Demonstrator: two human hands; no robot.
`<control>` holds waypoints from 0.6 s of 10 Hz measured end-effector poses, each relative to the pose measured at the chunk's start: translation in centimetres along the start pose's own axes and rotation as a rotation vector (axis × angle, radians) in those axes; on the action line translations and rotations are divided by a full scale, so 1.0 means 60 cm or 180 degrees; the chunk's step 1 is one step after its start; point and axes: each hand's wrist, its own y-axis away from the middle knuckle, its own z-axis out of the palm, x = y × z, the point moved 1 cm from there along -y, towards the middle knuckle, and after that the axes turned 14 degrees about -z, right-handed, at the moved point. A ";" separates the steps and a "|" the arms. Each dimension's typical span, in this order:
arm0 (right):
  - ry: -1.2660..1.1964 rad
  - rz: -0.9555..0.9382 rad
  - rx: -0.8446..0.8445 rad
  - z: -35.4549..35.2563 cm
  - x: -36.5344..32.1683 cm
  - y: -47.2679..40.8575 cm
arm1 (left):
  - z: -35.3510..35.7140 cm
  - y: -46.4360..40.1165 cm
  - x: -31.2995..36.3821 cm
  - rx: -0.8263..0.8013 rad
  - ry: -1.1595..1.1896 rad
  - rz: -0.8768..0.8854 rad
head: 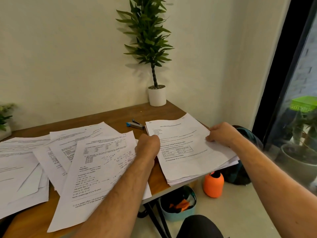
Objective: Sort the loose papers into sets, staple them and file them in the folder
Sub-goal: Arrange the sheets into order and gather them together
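Wooden surface (120,117) carries scattered loose papers (65,152) across its left and middle. At the right end a thick stack (185,152) overhangs the edge. Left hand (148,145) curls its grip round the stack's left edge, while right hand (221,133) pinches the right edge. Sheets this thin look light, floppy and apt to slide apart, so holding both long edges and squaring them seems wise. Small stapler (135,124) lies just behind the stack. No folder shows.
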 end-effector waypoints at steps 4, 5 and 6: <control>0.0696 0.0039 -0.0075 0.009 0.001 -0.019 | 0.016 0.006 -0.003 -0.0644 0.0401 -0.0230; 0.0693 0.0059 -0.0055 0.015 0.007 -0.021 | 0.011 0.001 -0.012 -0.0595 0.0359 -0.0033; 0.0729 -0.0057 -0.0058 0.021 0.009 -0.020 | 0.009 0.006 -0.019 -0.0708 0.0468 -0.0015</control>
